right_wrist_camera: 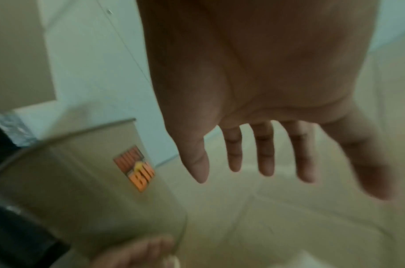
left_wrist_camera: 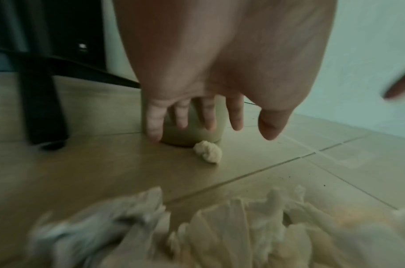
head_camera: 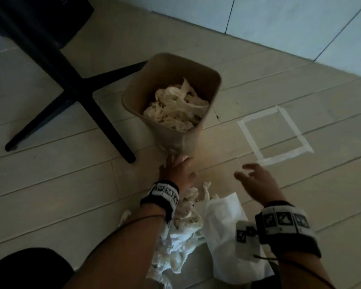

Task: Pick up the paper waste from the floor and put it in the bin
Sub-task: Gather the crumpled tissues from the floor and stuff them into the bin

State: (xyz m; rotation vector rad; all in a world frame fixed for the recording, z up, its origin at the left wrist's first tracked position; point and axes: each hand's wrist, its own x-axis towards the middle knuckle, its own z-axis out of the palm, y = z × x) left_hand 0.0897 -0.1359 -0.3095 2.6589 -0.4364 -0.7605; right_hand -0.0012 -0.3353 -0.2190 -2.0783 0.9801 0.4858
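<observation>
Paper waste already sits in our bin; a paper heap and small wad remain on the floor. Left hand and right hand both spread, empty.

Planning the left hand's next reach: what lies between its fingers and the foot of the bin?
In the left wrist view, one small paper ball lies at the bin's foot, just below the left hand's spread fingers; otherwise bare floor.
</observation>
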